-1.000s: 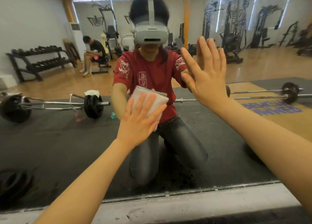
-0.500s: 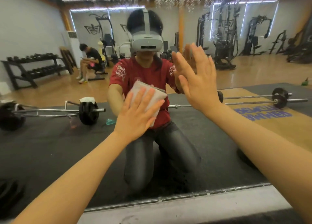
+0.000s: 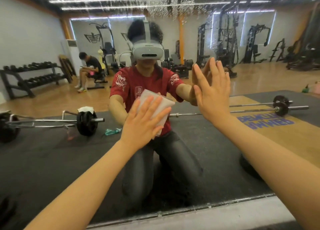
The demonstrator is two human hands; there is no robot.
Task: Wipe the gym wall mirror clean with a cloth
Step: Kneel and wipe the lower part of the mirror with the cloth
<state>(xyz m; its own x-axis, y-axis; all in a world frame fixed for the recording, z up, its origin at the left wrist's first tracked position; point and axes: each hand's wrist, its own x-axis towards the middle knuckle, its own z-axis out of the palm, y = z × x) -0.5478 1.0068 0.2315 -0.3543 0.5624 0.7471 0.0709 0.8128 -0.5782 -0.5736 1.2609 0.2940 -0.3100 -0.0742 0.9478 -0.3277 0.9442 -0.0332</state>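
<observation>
**Cloth flat on the glass, mid-height**

While the person kneels close before the wall mirror (image 3: 52,160), both arms reach forward to it. Left hand (image 3: 143,124): fingers straight and spread, palm pressing a folded white cloth (image 3: 162,106) flat against the glass. Nothing curled round the cloth; it is pinned by the flat hand only. Cloth sits near the middle of the mirror, over the reflected red shirt, its upper and right edges showing past the fingertips.

Right hand (image 3: 212,93): released, fingers straight and together, pointing up, palm set against the glass to the right of the cloth and a little higher. It meets its own reflection. Holds nothing.

Mirror surface: streaks and beads of liquid (image 3: 166,9) across the top band, above the reflected head. Lower glass looks clear of drops. Metal frame strip (image 3: 190,210) runs along the bottom edge.

Seen in reflection: a barbell (image 3: 86,121) with dark plates on black matting at left, a second barbell (image 3: 280,106) at right, a dumbbell rack (image 3: 29,77) by the far wall, a seated person (image 3: 90,70) on a bench.
</observation>
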